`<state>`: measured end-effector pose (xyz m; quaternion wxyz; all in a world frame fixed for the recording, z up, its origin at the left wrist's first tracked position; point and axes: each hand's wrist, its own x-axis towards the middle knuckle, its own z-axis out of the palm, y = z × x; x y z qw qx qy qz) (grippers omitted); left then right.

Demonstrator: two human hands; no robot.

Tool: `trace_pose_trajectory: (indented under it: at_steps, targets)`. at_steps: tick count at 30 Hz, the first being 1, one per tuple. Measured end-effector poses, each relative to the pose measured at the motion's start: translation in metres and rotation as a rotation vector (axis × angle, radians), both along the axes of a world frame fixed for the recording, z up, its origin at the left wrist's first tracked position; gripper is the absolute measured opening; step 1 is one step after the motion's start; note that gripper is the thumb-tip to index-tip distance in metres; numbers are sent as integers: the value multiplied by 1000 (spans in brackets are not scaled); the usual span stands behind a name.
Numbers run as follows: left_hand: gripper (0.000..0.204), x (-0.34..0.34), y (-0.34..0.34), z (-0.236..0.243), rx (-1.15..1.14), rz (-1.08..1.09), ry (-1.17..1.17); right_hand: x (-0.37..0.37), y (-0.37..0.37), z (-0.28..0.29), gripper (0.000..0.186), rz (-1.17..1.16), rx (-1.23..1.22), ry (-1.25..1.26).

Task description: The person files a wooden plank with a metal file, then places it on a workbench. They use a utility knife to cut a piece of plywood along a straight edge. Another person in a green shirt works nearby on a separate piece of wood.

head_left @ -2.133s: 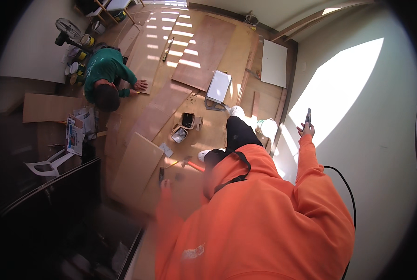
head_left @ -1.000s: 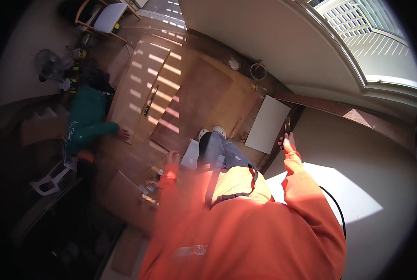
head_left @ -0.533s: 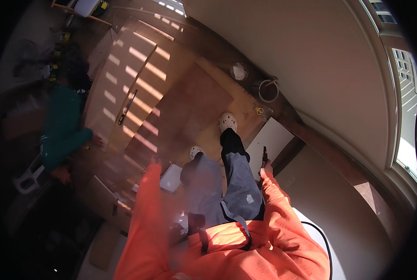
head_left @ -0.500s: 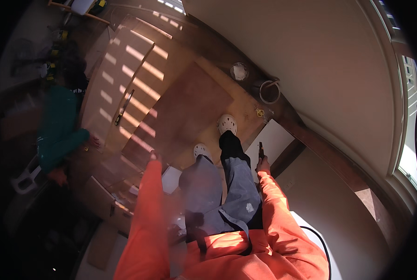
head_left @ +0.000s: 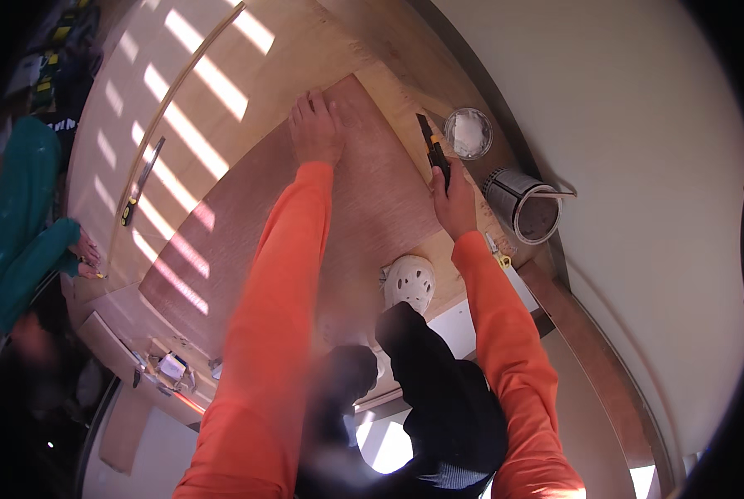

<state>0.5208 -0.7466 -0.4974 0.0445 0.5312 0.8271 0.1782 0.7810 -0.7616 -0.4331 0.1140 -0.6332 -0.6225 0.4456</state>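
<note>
A thin reddish-brown wood sheet (head_left: 305,224) lies on a paler wooden board under me, with bars of sunlight across its left side. My left hand (head_left: 316,131) rests near the sheet's far corner, fingers stretched out over the surface. In my right hand (head_left: 454,200) is a black and yellow utility knife (head_left: 436,150), its dark blade pointing forward. The knife is beyond the sheet's right edge, over the paler board (head_left: 393,87); whether its tip touches anything I cannot tell.
At the right stand an open can (head_left: 536,216) with a stick across it and a tub of white paste (head_left: 469,133). Yellow scissors (head_left: 503,261) lie near my right forearm. A handsaw (head_left: 145,179) lies at left, near another person's hand (head_left: 86,249) and green sleeve (head_left: 27,216). My white clog (head_left: 409,281) stands close to the sheet.
I have bent down and forward. My left hand has come onto the far part of the sheet, and my right hand has carried the utility knife forward beside its right edge.
</note>
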Motion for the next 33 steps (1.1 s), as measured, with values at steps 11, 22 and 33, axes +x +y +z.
trace_pose_trajectory:
  at_steps: [11, 22, 33]
  targets:
    - [33, 13, 18, -31, -78, 124, 75, -71, 83, -46, 33, 265, 243, -81]
    - [33, 15, 19, -31, -38, 126, 24, -96, 84, -49, 35, 367, 277, -228]
    - [30, 13, 23, -35, -90, 119, 82, -101, 106, -32, 29, 388, 159, -232]
